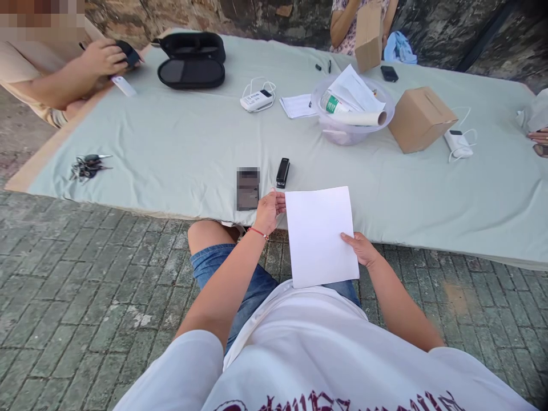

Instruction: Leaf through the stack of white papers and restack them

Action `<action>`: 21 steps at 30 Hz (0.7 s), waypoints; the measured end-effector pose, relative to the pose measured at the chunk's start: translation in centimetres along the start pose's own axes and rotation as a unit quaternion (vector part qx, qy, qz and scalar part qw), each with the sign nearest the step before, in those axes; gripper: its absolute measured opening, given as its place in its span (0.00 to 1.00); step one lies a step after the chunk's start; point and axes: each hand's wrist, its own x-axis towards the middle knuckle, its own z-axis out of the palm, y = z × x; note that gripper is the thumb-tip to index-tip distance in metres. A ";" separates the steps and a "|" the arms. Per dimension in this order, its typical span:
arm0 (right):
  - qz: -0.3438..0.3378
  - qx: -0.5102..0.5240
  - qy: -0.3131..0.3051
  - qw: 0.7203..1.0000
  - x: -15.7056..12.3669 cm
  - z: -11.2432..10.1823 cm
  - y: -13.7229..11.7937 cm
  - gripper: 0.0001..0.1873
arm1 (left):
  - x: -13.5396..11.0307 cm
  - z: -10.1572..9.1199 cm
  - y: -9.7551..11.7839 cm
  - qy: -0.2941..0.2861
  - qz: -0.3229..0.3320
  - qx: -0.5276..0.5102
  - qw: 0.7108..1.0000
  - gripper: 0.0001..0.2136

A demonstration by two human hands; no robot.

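A neat stack of blank white paper (322, 240) is held over my lap, its upper part overlapping the table's near edge. My right hand (362, 248) grips its right edge, thumb on top and the other fingers underneath. At the upper left edge is my left hand (269, 210), fingers stretched toward the paper with the tips at its side; whether they reach behind it is hard to tell. Just beyond that hand lies a black stapler (282, 172). A dark, partly blurred phone-like object (248, 189) rests to the stapler's left.
On the cloth-covered table (171, 154) are keys (89, 166), an open black case (191, 71), a white corded device (257, 100), a plastic basin (346, 134) with papers and a roll, and a cardboard box (422, 120). Other people sit at the far side and both ends.
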 end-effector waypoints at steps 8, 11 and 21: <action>-0.002 0.000 0.006 1.000 0.0 1.2 0.0 0.20 | 0.3 0.5 -1.1 0.046 0.065 0.091 0.993 0.11; -0.001 0.000 0.009 1.000 0.2 1.8 0.0 0.19 | 0.5 0.2 -1.4 0.071 0.038 0.072 0.994 0.10; 0.001 0.017 0.031 0.999 1.2 3.5 -0.1 0.18 | 1.1 -0.1 -0.9 0.091 0.006 0.119 0.989 0.09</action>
